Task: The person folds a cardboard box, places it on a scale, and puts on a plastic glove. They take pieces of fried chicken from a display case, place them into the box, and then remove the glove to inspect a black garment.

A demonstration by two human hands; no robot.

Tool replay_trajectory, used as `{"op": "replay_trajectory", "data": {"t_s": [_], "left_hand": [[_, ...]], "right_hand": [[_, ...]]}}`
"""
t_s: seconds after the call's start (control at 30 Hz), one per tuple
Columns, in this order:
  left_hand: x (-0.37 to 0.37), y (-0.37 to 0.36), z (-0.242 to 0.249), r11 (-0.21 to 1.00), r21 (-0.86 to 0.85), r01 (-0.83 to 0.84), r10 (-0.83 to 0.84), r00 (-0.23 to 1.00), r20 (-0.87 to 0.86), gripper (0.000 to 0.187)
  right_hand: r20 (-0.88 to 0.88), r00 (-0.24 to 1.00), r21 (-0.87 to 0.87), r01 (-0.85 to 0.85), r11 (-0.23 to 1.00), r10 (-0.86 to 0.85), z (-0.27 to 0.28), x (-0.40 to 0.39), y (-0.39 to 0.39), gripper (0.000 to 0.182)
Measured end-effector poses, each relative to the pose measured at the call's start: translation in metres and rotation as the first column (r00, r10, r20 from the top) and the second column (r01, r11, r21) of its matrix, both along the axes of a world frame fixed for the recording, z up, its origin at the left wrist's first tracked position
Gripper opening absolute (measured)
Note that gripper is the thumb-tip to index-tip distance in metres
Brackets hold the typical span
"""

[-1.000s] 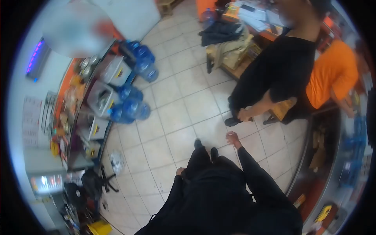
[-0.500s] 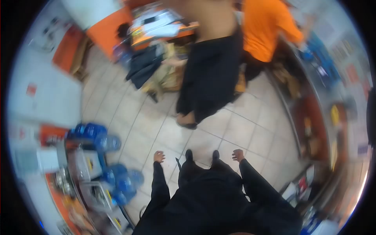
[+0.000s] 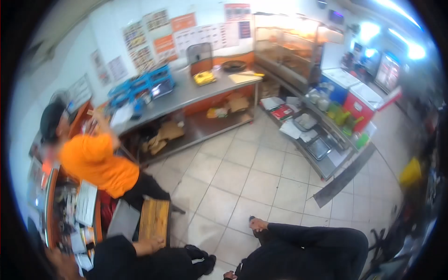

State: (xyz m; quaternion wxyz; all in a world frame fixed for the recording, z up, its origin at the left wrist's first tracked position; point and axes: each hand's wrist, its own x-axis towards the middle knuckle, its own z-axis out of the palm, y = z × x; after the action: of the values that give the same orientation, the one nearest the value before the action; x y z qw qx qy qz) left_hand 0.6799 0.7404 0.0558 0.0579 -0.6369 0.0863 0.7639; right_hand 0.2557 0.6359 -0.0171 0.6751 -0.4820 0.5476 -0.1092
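Note:
My right hand (image 3: 258, 225) hangs at the end of a black sleeve above the tiled floor. Its fingers are loosely bent and nothing shows in them; the tip of a dark shoe peeks out just past it. Only a small part of my left hand (image 3: 230, 275) appears at the bottom edge, its fingers slightly apart, with no object seen in it. Neither hand touches a thing that I can see. Closest to them are the floor tiles (image 3: 242, 210) and the black shoes (image 3: 203, 259) of a person on the left.
A person in an orange shirt (image 3: 100, 161) stands at a steel counter (image 3: 182, 98) holding blue racks (image 3: 142, 86). Another in black is beside a wooden-topped stool (image 3: 154, 217). On the right are a low metal shelf (image 3: 322, 170), a dark floor mat (image 3: 345, 177) and a red cooler (image 3: 359, 105).
My view has swung right and up, from the floor and shelves to the counter and the long room. Both hands remain low; the person in black now appears at lower left.

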Motion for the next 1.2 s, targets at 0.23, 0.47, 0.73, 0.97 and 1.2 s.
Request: {"op": "replay_trajectory", "data": {"t_s": [0.23,0.47,0.73,0.97,1.2], "left_hand": [[-0.074,-0.167,0.002,0.967,-0.18,0.179,-0.193,0.979,-0.064,0.031],[-0.213,-0.322,-0.009,0.838,-0.29,0.463,-0.387,0.878,0.283,0.029],[-0.371,-0.415,0.022,0.659,-0.365,0.657,-0.614,0.751,0.243,0.029],[-0.485,-0.527,-0.038,0.627,-0.21,0.75,-0.736,0.659,0.157,0.025],[-0.612,-0.675,0.01,0.618,-0.266,0.74,-0.687,0.673,0.274,0.031]], "right_hand": [[-0.18,0.657,0.1,0.753,0.651,-0.732,0.148,-0.09,0.028,0.028],[-0.188,0.56,-0.52,0.64,0.566,-0.806,0.149,-0.267,-0.025,0.018],[0.57,0.277,-0.461,0.887,-0.022,-0.773,0.351,-0.437,-0.161,0.023],[0.317,0.43,-0.715,0.694,0.084,-0.846,0.545,-0.602,-0.295,0.023],[0.228,0.436,-0.948,0.305,-0.095,-0.871,0.751,-0.737,-0.38,0.025]]}}
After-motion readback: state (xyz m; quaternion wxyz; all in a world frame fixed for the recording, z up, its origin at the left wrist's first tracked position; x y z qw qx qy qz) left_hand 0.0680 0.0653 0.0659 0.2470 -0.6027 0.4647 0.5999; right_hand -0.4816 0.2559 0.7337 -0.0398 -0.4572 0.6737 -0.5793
